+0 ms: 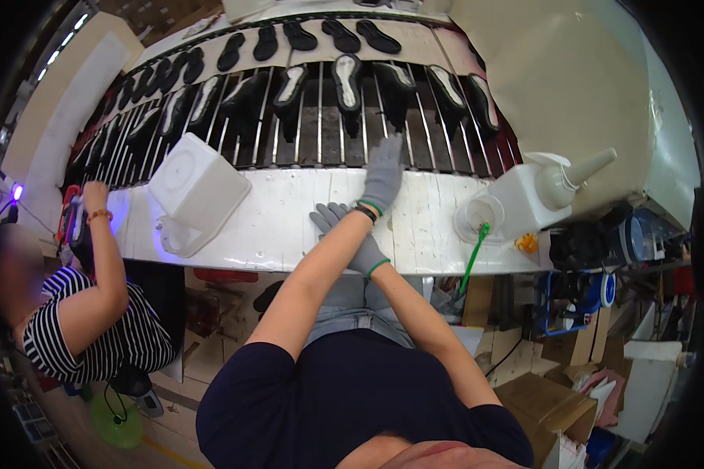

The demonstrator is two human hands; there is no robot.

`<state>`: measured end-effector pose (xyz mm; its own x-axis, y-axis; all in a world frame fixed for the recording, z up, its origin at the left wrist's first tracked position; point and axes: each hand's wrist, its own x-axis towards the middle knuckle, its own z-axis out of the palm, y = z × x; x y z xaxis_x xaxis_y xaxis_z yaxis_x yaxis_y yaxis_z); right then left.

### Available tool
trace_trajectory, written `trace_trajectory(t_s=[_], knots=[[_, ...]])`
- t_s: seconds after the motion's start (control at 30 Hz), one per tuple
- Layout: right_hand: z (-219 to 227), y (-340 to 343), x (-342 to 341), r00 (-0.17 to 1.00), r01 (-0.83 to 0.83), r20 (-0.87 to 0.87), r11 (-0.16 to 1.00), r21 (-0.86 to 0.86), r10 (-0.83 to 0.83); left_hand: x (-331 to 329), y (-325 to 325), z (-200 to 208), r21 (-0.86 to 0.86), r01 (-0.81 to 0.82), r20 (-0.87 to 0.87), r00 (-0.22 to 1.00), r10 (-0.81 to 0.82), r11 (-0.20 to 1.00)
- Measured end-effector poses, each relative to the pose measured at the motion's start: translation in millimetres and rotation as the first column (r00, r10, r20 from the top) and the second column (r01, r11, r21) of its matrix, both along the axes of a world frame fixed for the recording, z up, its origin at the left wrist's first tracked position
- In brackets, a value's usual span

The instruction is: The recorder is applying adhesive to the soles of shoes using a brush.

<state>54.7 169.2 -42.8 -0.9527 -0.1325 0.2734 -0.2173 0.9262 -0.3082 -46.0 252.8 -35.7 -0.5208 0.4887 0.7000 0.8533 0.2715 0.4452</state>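
My left hand point(384, 173), in a grey glove with a green cuff, reaches over the table's far edge toward the roller rack. Its fingers are stretched out, with nothing visible in them. The fingertips are close below a black shoe upper point(396, 87) that lies on the bars. My right hand point(356, 238), gloved the same way, rests on the white tabletop point(289, 211) with its fingers spread. The left wrist crosses over it and partly hides it. More black shoe uppers with pale undersides, such as this one point(346, 82), lie along the rollers.
Black soles point(340, 36) line a shelf behind the rollers. A white jug point(199, 187) lies left; a white container point(524, 199), a cup point(479, 217) and a green-handled brush point(475, 254) stand right. A co-worker point(94, 313) in stripes sits left. Cardboard boxes point(547, 402) stand lower right.
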Motion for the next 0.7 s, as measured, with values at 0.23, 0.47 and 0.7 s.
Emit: trace_trajectory(t_s=[0.23,0.47,0.7], knots=[[6,1,3,1.0,0.005,-0.022,0.999,-0.05,-0.006,27,-19,31,-0.029,0.295,0.2,0.938,-0.283,0.955],[2,2,2,1.0,-0.015,0.012,0.999,-0.035,0.015,23,-22,32,-0.06,0.212,0.347,0.921,-0.179,0.975],[0,1,4,0.994,-0.017,0.104,0.999,-0.037,0.02,22,-27,34,-0.029,0.225,0.387,0.901,-0.197,0.974]])
